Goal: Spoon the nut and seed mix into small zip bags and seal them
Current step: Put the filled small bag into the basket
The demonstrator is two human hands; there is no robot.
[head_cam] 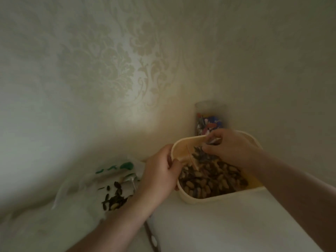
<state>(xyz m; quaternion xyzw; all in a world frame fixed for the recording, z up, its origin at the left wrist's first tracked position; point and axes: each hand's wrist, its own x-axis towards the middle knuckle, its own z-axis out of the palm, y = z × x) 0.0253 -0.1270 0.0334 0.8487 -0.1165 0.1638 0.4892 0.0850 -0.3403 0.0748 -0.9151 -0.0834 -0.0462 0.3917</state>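
A cream plastic tub (pixel 218 198) stands on a white surface, filled with peanuts in shells and dark seeds (pixel 211 180). My left hand (pixel 160 171) pinches a small clear zip bag (pixel 192 160) with a red seal line, held open over the tub's left side. My right hand (pixel 231 148) grips a metal spoon (pixel 214 141) above the tub's far side, and dark seeds sit under its fingers at the bag's mouth. The spoon's bowl is hidden.
A clear bag (pixel 112 190) with green print lies left of the tub, with seeds and nuts in it. A clear jar (pixel 209 119) of colourful small items stands behind the tub against the patterned wall. A gap (pixel 151 233) runs between two white surfaces below.
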